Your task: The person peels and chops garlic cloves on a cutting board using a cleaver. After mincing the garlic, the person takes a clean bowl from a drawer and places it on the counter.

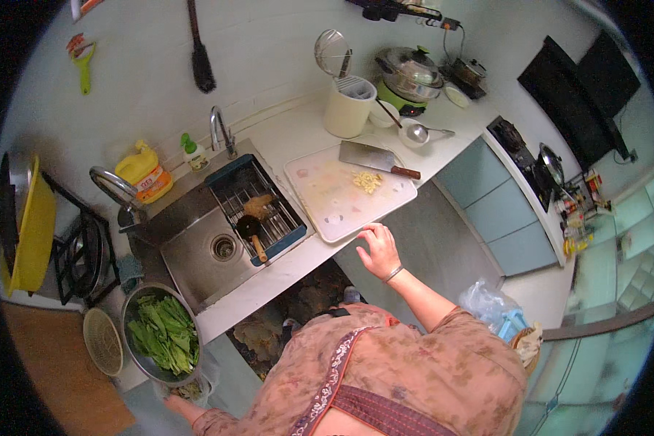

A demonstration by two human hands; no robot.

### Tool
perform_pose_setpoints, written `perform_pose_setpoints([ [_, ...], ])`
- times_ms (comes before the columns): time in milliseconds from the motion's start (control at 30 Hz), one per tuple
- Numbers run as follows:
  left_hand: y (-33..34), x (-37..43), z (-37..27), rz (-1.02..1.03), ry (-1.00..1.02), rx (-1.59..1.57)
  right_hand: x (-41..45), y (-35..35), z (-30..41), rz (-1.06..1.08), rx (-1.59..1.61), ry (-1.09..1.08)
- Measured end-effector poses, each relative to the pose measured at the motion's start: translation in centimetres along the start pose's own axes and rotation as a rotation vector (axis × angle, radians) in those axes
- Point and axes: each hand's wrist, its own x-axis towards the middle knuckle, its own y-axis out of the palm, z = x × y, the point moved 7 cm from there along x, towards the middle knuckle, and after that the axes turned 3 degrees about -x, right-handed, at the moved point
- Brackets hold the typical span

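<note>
My right hand (pixel 380 249) hovers by the near edge of the white cutting board (pixel 321 191), fingers loosely curled, thumb apart, holding nothing. A pile of chopped pale yellow pieces, perhaps garlic, (pixel 367 182) lies on the board. Beyond it rests a cleaver (pixel 368 156), its wooden handle pointing right. At lower left, my left hand (pixel 175 404) is beside a clear plastic bag (pixel 210 376) with something brownish inside; its fingers are hidden, so the grip does not show. Just above that hand, a metal bowl (pixel 125 332) holds leafy greens (pixel 166 333).
A steel sink (pixel 196 272) carries a drying rack (pixel 286 253) with a wooden-handled brush (pixel 258 248). Behind the board stand a cream utensil holder (pixel 344 117), a bowl with a ladle (pixel 418 132) and a green-based electric pot (pixel 411 76). A woven basket (pixel 103 341) sits left of the greens.
</note>
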Motion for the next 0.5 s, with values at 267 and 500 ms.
perform_pose_setpoints([
  [267,-1.5,1.0,-0.2,0.011,0.126,0.313,-3.2,-1.3,2.5,0.051,0.031,-0.009],
  [500,-0.5,-0.3,1.0,0.109,0.069,0.28,-5.7,-2.2,1.7,0.081,0.034,0.003],
])
